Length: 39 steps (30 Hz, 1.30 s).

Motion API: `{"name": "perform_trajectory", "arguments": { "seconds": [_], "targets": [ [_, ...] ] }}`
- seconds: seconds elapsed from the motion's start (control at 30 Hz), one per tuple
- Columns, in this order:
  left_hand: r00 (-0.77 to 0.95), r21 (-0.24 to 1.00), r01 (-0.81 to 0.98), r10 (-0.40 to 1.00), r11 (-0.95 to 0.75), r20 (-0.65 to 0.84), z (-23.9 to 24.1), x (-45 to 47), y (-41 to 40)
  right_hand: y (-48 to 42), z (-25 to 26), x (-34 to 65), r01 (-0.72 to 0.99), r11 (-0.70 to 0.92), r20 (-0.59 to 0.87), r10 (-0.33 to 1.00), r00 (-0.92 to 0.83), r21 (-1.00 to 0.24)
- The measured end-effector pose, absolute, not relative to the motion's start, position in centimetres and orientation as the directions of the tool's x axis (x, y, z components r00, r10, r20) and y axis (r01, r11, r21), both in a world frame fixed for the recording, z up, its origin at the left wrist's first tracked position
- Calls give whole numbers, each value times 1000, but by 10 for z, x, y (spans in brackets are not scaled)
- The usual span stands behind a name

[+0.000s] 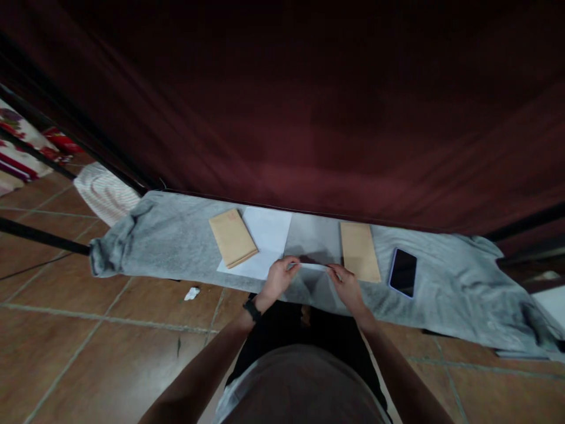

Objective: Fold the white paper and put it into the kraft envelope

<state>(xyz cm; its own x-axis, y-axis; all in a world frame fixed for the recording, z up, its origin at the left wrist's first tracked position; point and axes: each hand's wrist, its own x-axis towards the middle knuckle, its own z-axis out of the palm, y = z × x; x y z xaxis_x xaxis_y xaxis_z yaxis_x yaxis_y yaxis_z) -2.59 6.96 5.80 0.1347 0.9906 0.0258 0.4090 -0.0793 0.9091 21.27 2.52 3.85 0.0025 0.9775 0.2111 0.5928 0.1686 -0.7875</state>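
Folded paper pinched at each end, fingers of left hand and right hand closed on it, low over the near edge of the tabletop, midway along. Likely to crease crooked on the soft cloth; could nudge the envelope or phone toward that edge

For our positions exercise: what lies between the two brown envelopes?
Head view: a white sheet under the left envelope, bare grey cloth, and, nearer the person, a folded white strip held by left hand and right hand.
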Motion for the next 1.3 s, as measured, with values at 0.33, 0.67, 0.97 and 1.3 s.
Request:
{"name": "perform_trajectory", "arguments": {
  "seconds": [0.33,0.67,0.97,1.3],
  "targets": [
    [-6,959,131,968,250,-251,30,-19,79,57,16,201,416,-63,84,942,326,-907],
    [-59,902,297,949,312,-309,6,-6,72,40,-7,184,636,-75,182,927,329,-768],
    [-49,837,463,951,292,-305,21,0,64,8,-16,156,944,216,245,957,-155,-248],
    [-77,719,658,970,223,-231,31,-5,60,5,-15,160,967,159,201,972,-119,-199]
  ]
}}
